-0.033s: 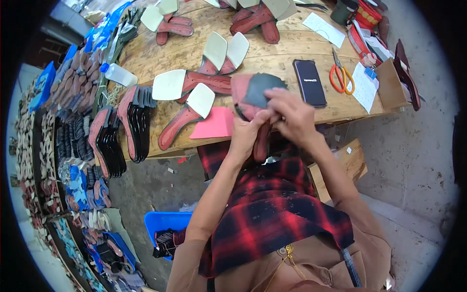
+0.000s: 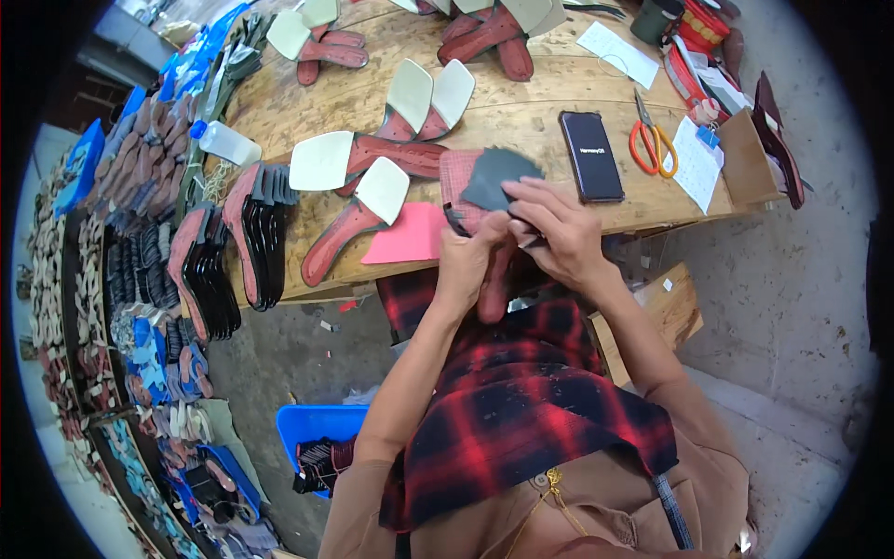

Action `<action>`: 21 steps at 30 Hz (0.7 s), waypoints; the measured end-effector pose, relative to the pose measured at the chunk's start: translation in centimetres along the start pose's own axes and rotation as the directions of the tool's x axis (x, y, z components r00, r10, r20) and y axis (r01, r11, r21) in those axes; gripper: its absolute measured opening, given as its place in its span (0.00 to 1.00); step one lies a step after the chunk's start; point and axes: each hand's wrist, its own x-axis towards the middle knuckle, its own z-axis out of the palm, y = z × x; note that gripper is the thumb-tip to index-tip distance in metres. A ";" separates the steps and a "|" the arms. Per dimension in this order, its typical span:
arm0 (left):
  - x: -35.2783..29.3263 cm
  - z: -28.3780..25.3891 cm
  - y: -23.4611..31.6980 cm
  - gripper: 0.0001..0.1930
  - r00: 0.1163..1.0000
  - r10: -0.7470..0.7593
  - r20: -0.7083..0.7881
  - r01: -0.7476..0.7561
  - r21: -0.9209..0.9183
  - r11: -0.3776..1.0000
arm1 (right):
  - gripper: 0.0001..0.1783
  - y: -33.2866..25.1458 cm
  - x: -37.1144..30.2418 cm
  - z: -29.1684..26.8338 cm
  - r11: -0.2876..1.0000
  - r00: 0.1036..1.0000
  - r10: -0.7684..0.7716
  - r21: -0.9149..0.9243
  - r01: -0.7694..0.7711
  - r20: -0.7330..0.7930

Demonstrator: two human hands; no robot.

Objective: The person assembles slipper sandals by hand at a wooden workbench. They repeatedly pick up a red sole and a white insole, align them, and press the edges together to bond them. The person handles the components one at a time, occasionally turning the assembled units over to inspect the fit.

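Observation:
Over the table's front edge I hold a pinkish-red shoe insole [image 2: 460,174] with a loose dark grey-green sheet [image 2: 498,177] across its front end. My left hand [image 2: 473,261] is closed around the insole's middle, thumb on top. My right hand [image 2: 559,228] has its fingers bent together at the insole's side edge, close to my left thumb, under the sheet's lower corner. The insole's narrow heel end [image 2: 494,303] points toward my body. Just left of my left hand lie a pink card [image 2: 405,235] and a red insole with a cream front [image 2: 349,233].
More cream-fronted insoles [image 2: 410,98] lie on the wooden table [image 2: 531,107]. Nested black-edged insoles [image 2: 265,238] stand at the left. To the right are a phone [image 2: 593,156], orange-handled scissors [image 2: 652,140] and a cardboard box [image 2: 750,163]. A white bottle [image 2: 226,143] stands at the far left.
My right fingers have slid down off the dark sheet to the insole's edge. The heel end has shifted slightly toward me. My left hand keeps its hold.

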 end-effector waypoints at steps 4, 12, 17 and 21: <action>-3.0 0.3 2.5 0.09 0.995 0.040 -0.087 -0.031 0.111 0.993 | 0.10 -2.7 -1.4 -1.4 0.766 0.759 0.602 0.445 -0.463 -0.248; -6.7 -5.0 1.8 0.21 0.938 -0.060 -0.343 0.013 -0.138 0.990 | 0.11 -4.5 -3.4 1.2 -0.275 0.382 0.754 0.785 -0.556 0.534; -9.6 -4.0 4.7 0.21 0.997 -0.037 -0.068 0.043 0.079 0.996 | 0.12 -4.3 -2.6 0.5 -0.247 0.387 0.639 0.654 -0.715 0.665; -9.3 -2.9 5.8 0.16 0.948 -0.310 0.069 0.295 0.172 0.940 | 0.13 -4.8 -2.0 -0.4 -0.250 0.433 0.542 0.630 -0.735 0.720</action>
